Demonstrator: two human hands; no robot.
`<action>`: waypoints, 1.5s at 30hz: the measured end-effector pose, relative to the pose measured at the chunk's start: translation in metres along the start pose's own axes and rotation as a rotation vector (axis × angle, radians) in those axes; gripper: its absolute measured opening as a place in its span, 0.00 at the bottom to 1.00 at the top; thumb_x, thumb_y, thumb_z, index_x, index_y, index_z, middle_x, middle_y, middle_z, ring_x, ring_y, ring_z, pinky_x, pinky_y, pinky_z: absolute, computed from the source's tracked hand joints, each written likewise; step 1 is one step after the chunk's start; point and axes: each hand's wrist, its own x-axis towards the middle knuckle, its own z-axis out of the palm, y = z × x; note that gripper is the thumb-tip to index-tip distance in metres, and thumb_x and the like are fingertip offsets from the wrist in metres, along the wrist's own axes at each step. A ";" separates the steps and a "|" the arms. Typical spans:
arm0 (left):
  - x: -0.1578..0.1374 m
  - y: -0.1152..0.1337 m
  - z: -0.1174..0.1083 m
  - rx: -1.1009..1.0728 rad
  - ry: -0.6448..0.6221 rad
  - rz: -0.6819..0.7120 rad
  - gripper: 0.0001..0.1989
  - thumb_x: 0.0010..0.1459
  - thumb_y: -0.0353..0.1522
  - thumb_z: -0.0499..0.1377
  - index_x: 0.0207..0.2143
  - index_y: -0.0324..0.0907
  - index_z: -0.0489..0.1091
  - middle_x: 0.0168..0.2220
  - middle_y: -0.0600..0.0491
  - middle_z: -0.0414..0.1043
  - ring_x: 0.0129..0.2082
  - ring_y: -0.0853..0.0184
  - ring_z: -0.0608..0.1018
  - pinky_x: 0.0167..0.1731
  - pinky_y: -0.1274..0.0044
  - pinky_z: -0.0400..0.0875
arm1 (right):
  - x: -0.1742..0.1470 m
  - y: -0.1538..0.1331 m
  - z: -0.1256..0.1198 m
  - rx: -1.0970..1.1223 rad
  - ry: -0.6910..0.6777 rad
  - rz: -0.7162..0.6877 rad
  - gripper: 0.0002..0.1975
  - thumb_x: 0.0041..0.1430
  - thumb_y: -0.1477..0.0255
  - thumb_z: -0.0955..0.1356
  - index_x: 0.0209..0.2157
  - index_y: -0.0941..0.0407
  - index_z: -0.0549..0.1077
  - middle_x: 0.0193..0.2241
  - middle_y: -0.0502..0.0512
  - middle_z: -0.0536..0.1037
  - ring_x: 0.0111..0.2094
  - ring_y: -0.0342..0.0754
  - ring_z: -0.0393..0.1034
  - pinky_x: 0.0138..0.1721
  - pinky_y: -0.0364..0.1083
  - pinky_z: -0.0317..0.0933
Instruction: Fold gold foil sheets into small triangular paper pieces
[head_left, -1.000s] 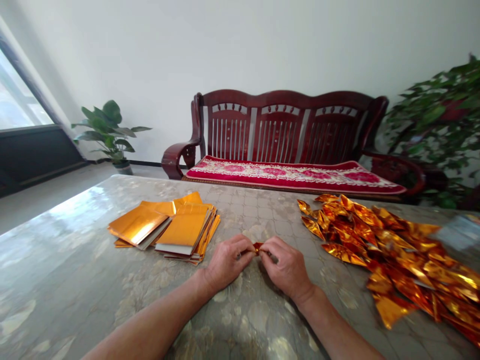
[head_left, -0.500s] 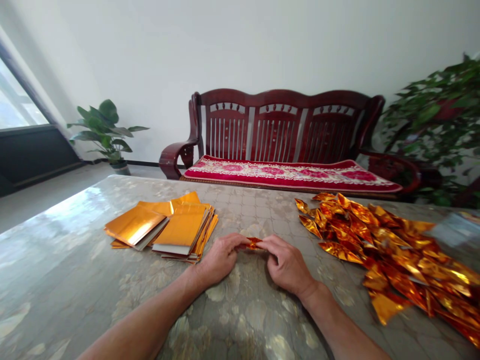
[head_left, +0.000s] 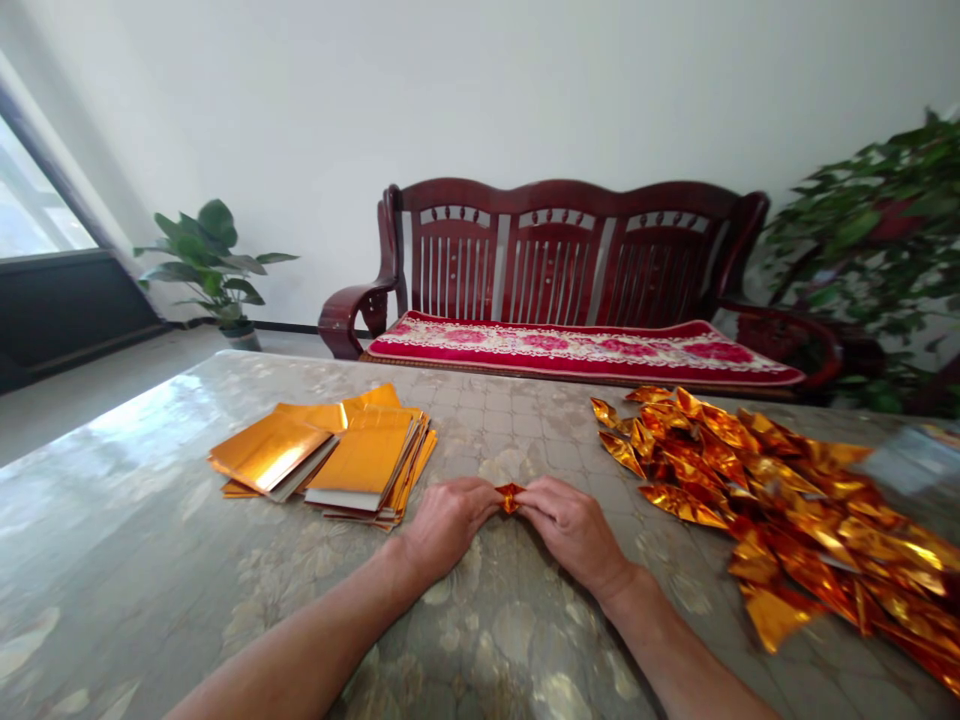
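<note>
Between my two hands is a small piece of folded gold foil paper (head_left: 510,498), pinched at both ends, with only its middle showing. My left hand (head_left: 452,518) grips its left end, fingers closed together. The right end is held by my right hand (head_left: 574,525), thumb and fingers pressed together. Left of my hands lies a loose stack of flat gold foil paper sheets (head_left: 360,455), some showing pale backs. To the right spreads a heap of folded gold foil paper pieces (head_left: 787,490) with pointed ends.
A patterned, shiny cover lies over the table (head_left: 187,580). Clear plastic (head_left: 911,460) sits at the table's right side. Beyond the far edge stands a dark red wooden bench (head_left: 555,250) with a floral cushion (head_left: 585,345), between potted plants (head_left: 217,260).
My hands have shifted slightly, and their fingers press closer on the foil piece. Its middle now looks more pinched and pointed. The stack and heap stay put.
</note>
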 end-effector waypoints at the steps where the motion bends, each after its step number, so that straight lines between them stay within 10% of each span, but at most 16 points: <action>1: 0.000 0.001 0.001 -0.015 0.005 -0.002 0.11 0.66 0.33 0.54 0.41 0.46 0.77 0.39 0.53 0.79 0.39 0.68 0.79 0.41 0.80 0.70 | 0.000 -0.001 0.000 -0.002 0.014 -0.004 0.08 0.63 0.74 0.67 0.39 0.52 0.79 0.34 0.53 0.79 0.36 0.45 0.74 0.39 0.43 0.68; 45: 0.001 0.003 0.012 -0.171 0.124 -0.095 0.08 0.62 0.30 0.58 0.37 0.45 0.78 0.35 0.54 0.80 0.35 0.70 0.79 0.39 0.81 0.71 | 0.001 -0.013 0.009 0.050 0.084 0.049 0.12 0.61 0.77 0.65 0.39 0.52 0.79 0.37 0.53 0.81 0.37 0.46 0.76 0.40 0.43 0.71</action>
